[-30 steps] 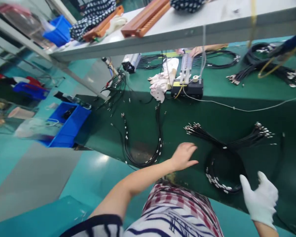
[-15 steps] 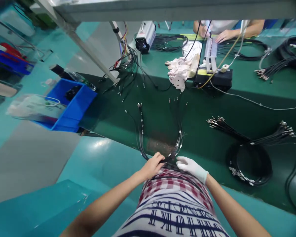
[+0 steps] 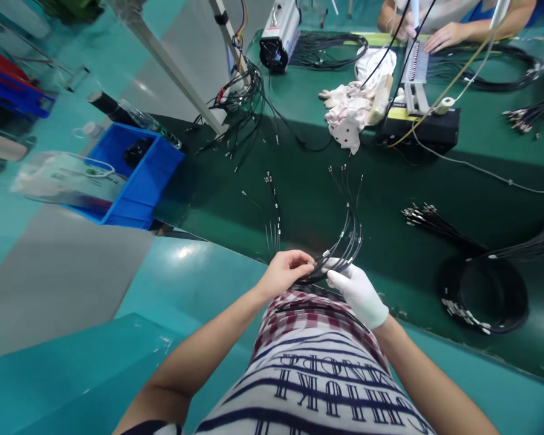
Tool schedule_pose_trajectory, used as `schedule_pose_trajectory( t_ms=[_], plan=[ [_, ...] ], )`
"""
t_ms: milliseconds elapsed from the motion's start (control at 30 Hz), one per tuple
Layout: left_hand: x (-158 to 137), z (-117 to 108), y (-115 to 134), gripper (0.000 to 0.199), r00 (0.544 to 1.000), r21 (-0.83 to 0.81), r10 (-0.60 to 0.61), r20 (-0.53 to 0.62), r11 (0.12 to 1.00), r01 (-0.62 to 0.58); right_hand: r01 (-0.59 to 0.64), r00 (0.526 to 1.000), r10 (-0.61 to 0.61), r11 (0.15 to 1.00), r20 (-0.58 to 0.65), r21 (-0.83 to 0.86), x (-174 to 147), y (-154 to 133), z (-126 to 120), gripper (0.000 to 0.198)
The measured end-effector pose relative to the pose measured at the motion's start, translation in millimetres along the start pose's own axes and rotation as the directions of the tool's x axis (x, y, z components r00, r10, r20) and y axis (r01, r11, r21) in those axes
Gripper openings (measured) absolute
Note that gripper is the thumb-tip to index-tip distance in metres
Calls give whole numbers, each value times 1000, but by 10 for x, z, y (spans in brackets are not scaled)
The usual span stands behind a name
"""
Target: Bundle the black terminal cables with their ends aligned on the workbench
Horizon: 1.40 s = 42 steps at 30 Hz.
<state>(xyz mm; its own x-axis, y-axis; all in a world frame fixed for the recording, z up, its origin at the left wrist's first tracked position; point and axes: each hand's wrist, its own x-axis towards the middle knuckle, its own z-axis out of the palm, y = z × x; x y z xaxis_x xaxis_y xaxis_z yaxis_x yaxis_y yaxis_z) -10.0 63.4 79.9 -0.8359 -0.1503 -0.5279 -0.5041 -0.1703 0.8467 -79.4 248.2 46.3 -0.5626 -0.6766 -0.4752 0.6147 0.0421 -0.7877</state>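
Observation:
A bundle of thin black cables (image 3: 353, 235) with white labels and metal end connectors curves in a U at the table's near edge. My bare left hand (image 3: 290, 270) pinches the bundle near the bottom of the curve. Close beside it, my right hand (image 3: 354, 289), in a white glove, has its fingers and thumb closed around the bundle's right side. The right-hand ends of the cables spread apart above the glove, while the left-hand ends (image 3: 274, 199) lie on the green table (image 3: 208, 205).
At right lies a coiled cable bundle (image 3: 517, 302). A blue bin (image 3: 138, 187) stands at the left edge. Farther back are a black device (image 3: 435, 130), cloth gloves (image 3: 347, 118), loose cables (image 3: 249, 90) and a silver box with a fan (image 3: 278, 39). Across the table, a co-worker's hands (image 3: 444, 37) are at work.
My right hand, open beside the bundle before, has closed on its right side and lifted it slightly. My left hand has moved a little up. The view has shifted leftward and down.

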Motion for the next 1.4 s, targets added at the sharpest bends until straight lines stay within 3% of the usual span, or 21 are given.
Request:
schedule_pose_trajectory(
  t_ms=[133,433,600,767,967,1067,1167,1233,1300,1400],
  plan=[
    [6,-23,54,36,998,-175,-53,23,983,56,-11,999,11,1000,-33,8,8,-2,29,39],
    [-3,-10,34,31,995,74,-80,58,994,76,-17,994,27,996,-111,89,13,11,106,44],
    [4,-7,5,23,999,181,-21,42,983,13,36,990,-34,999,-138,12,1,7,143,41],
    [-8,-90,114,23,999,189,51,7,981,-52,-34,980,46,997,-193,70,-16,8,100,50],
    [-20,-59,154,25,990,96,9,144,995,-23,-13,973,46,989,-227,145,-30,11,115,49],
    [-26,-12,76,24,980,189,-15,200,982,-24,-27,989,42,994,-144,106,-18,37,46,47],
    [-44,10,26,25,980,388,15,200,917,-93,-145,987,153,979,-43,141,155,51,-215,50],
    [-58,20,-22,26,968,468,32,247,871,-149,-230,971,240,927,4,295,410,20,-462,57],
    [-64,34,-137,26,934,522,-8,358,831,-193,-213,975,221,891,25,401,746,-46,-691,59],
    [-41,50,-458,23,861,642,-147,486,729,-238,-137,983,173,918,-66,371,1239,-160,-874,50]
  ],
)
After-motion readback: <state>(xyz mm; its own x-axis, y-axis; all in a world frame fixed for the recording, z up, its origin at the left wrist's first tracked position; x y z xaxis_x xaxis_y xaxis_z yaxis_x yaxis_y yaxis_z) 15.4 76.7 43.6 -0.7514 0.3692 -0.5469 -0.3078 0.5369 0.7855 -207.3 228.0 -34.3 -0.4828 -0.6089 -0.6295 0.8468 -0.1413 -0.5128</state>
